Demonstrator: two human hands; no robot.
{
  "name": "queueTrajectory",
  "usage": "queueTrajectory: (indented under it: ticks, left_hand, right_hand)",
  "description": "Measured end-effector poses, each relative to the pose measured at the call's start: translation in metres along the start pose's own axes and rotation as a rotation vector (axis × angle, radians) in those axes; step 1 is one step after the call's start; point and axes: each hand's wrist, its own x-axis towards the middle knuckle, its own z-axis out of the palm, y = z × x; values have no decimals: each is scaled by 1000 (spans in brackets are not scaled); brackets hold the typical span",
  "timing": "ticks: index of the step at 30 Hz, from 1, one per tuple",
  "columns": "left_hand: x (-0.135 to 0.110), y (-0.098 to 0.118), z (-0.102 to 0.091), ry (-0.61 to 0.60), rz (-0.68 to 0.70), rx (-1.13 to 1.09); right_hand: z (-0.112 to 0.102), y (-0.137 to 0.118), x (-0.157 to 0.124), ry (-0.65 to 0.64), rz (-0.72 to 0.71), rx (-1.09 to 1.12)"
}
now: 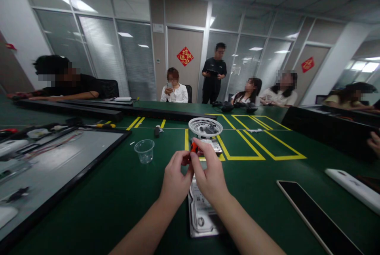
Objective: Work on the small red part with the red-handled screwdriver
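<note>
Both hands meet in the middle of the view, over a silver hard drive [202, 211] lying on the green table. Between my fingertips is a small orange-and-black object [194, 148], largely covered, so its kind is unclear. My right hand [209, 172] is closed on it, thumb and fingers pressed together. Touching the right hand from the other side, my left hand [177, 174] has its fingers curled at the same object. Just beyond the fingers lies a second silver hard drive [216, 146], partly hidden. Behind that, a round white basket [205, 121] holds small dark pieces.
A clear plastic cup [144, 151] stands to the left. Farther left lies a large black-framed panel [74, 168] with parts on it. At right are a dark-faced slab with a pale edge [314, 211] and a white device [353, 187]. Several people sit or stand beyond the table.
</note>
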Motion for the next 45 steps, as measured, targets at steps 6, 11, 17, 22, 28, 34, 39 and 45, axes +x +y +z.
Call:
queueTrajectory:
  ticks: [6,11,17,22,28,34,39,45]
  left_hand:
    - [0,-1,1,19,-10,-1]
    - [-1,0,0,-3,-14,1]
    - [0,0,1,18,-16,-13]
    - [-1,0,0,13,-15,23]
    - [-1,-1,1,16,-2,-5]
    - [-1,-1,1,-9,-1,-16]
    - [0,0,1,29,-9,-7]
    - [1,3,0,-2,3,-7]
  right_hand:
    - [0,0,0,-6,-9,13]
    - [1,-1,0,-2,5,1]
    - [1,0,-1,-4,3,15]
    - [0,-1,-1,-7,6,5]
    - [2,0,-1,3,-1,12]
    - [0,-1,-1,-10,4,1]
    - [0,0,0,2,-4,-1]
    - [0,-1,1,-10,-5,6]
